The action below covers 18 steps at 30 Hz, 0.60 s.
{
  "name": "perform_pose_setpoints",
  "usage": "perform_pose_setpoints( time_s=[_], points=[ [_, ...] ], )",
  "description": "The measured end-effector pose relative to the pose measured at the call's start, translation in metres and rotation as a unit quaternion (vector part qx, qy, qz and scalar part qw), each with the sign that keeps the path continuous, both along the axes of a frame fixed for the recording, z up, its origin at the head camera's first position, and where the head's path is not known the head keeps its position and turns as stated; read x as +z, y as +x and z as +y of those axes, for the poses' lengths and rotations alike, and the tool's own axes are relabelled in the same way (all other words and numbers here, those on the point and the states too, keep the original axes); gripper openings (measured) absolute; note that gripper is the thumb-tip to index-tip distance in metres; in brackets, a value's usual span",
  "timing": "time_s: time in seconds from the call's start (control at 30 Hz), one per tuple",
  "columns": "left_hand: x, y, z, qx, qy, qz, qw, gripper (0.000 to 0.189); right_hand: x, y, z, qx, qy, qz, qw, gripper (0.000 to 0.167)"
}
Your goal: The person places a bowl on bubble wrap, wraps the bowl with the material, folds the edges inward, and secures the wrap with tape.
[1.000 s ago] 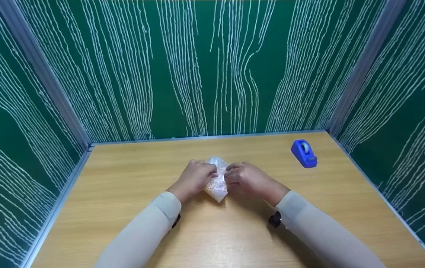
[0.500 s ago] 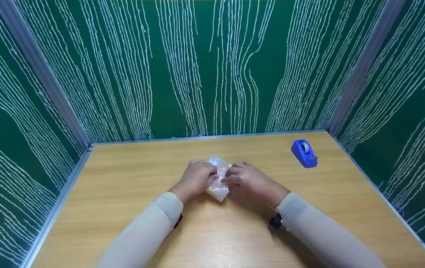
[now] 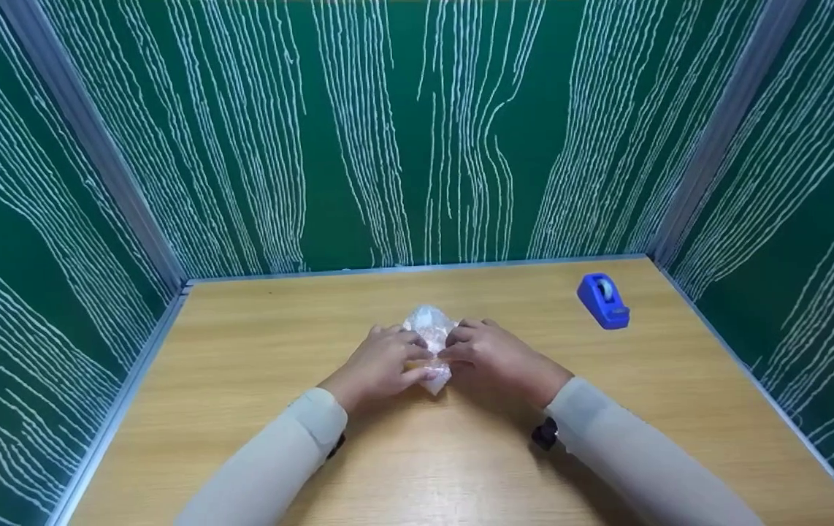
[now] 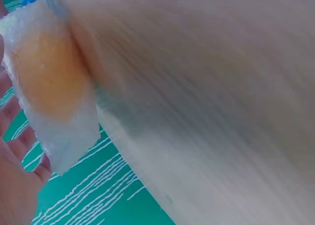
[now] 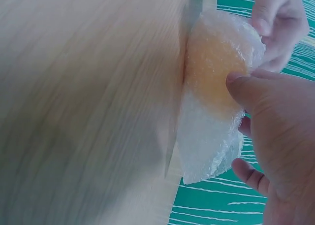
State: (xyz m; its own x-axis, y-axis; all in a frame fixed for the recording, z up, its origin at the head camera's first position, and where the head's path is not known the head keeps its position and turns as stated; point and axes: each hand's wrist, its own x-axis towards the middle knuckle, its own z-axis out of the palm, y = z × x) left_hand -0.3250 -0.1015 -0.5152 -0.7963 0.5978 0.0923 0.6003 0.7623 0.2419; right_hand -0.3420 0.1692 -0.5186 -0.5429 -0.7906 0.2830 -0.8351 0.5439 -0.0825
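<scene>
A bubble-wrapped bundle (image 3: 428, 319) lies on the table between both hands, with a rounded orange-coloured thing showing through the wrap (image 4: 49, 80). My left hand (image 3: 380, 363) reaches over it from the left, fingers stretched onto the top and thumb spread toward the near end. From the right, my right hand (image 3: 499, 356) pinches the wrap. In the right wrist view its thumb (image 5: 241, 87) presses on the film over the orange part. The left hand (image 5: 280, 30) shows beyond it at the bundle's far end there. The wrapped thing's exact kind is hidden by the cloudy film.
A blue tape dispenser (image 3: 605, 301) with a roll in it stands at the back right of the wooden table (image 3: 271, 321). Green panels (image 3: 344, 146) with white wavy lines enclose the back and both sides, joined by grey metal posts (image 3: 716, 131).
My left hand has shifted slightly toward me, its thumb now spread from the fingers over the near part of the wrap. The right hand has moved a little inward on the bundle.
</scene>
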Motion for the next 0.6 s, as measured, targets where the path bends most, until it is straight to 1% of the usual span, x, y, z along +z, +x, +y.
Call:
perform_pose_setpoints(
  time_s=[0.07,0.17,0.23,0.3,0.37,0.43,0.5,0.6],
  points=[
    [-0.001,0.003,-0.003,0.003,-0.007,0.0,1.0,0.053,0.002,0.001,-0.001,0.001,-0.006,-0.006,1.0,0.033],
    [-0.001,0.005,-0.004,0.001,-0.021,0.01,0.9997,0.052,0.007,0.001,0.002,0.0,-0.022,-0.015,0.9997,0.027],
    [-0.001,0.007,-0.004,0.0,-0.026,0.015,0.9995,0.051,0.011,-0.001,0.006,-0.011,-0.035,-0.023,0.9991,0.023],
    [-0.001,0.008,-0.004,-0.001,-0.031,0.02,0.9993,0.049,0.016,-0.004,0.013,-0.036,-0.051,-0.038,0.9973,0.02],
    [-0.001,0.008,-0.004,0.0,-0.035,0.023,0.9991,0.049,0.022,-0.008,0.023,-0.081,-0.069,-0.065,0.9921,0.021],
    [-0.001,0.008,-0.004,-0.001,-0.037,0.026,0.999,0.049,0.027,-0.015,0.035,-0.138,-0.088,-0.102,0.9813,0.025],
    [-0.001,0.008,-0.004,-0.002,-0.039,0.028,0.9988,0.048,0.033,-0.023,0.05,-0.199,-0.106,-0.141,0.9641,0.029],
    [-0.001,0.009,-0.004,-0.001,-0.039,0.027,0.9989,0.049,0.039,-0.038,0.076,-0.258,-0.133,-0.186,0.9388,0.036]
  ],
)
